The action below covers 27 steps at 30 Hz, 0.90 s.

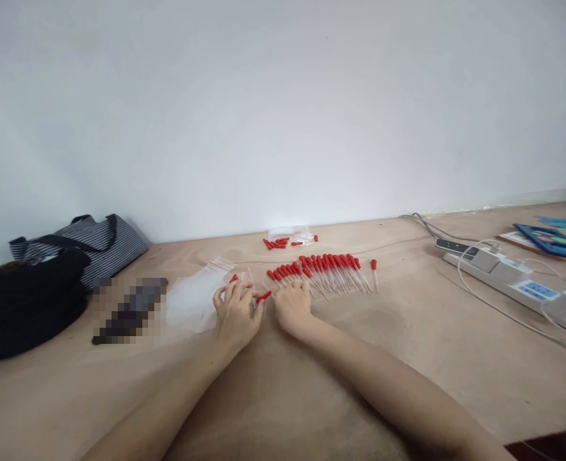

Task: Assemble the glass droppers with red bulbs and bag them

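Note:
My left hand (237, 314) is closed, with a red rubber dropper bulb (264, 296) at its thumb and fingertips. Just right of it, my right hand (293, 306) rests low over the table with its fingers curled; what they hold, if anything, is hidden. Beyond and beside that hand lies a row of droppers (333, 266), thin clear tubes with red bulbs, their bulb ends pointing toward the wall. One single dropper (374, 275) lies apart at the right end. Clear zip bags (194, 298) spread beside and partly under my left hand, near another red bulb (234, 278).
Loose red bulbs (276, 243) lie near a clear bag (290, 234) by the wall. At left are a blurred dark object (132, 312), a striped bag (105, 246) and black cloth (33, 307). A power strip (518, 285) with cables and a blue frame (552, 243) occupy the right.

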{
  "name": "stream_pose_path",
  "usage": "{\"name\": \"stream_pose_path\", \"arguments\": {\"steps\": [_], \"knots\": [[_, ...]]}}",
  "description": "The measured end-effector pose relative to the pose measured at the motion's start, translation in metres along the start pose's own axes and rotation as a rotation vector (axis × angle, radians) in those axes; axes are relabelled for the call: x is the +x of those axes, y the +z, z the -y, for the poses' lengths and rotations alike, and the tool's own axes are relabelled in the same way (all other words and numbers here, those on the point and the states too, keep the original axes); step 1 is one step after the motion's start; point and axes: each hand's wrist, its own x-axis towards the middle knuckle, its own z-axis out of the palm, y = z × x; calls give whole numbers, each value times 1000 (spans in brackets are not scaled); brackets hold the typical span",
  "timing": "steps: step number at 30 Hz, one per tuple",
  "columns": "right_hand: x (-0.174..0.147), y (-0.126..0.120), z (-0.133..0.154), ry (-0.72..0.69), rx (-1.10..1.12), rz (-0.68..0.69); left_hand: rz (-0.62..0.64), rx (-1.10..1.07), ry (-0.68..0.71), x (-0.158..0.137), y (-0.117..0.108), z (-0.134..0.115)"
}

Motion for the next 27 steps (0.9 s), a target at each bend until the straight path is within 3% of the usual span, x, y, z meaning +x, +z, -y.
{"name": "stream_pose_path", "arguments": {"steps": [6, 11, 15, 20, 27], "knots": [[-50, -4, -64, -65, -31, -52, 111, -201, 142, -20, -10, -21], [-61, -11, -106, -129, 137, -53, 232, -306, 224, -21, -7, -26], [-55, -14, -107, -155, 235, -69, 286, -358, 165, -19, 0, -25], [-55, 0, -99, -172, 294, -77, 328, -427, 136, -22, 7, -25], [-66, 8, -97, -166, 268, -303, 309, -421, 76, -26, 2, -30]]}}
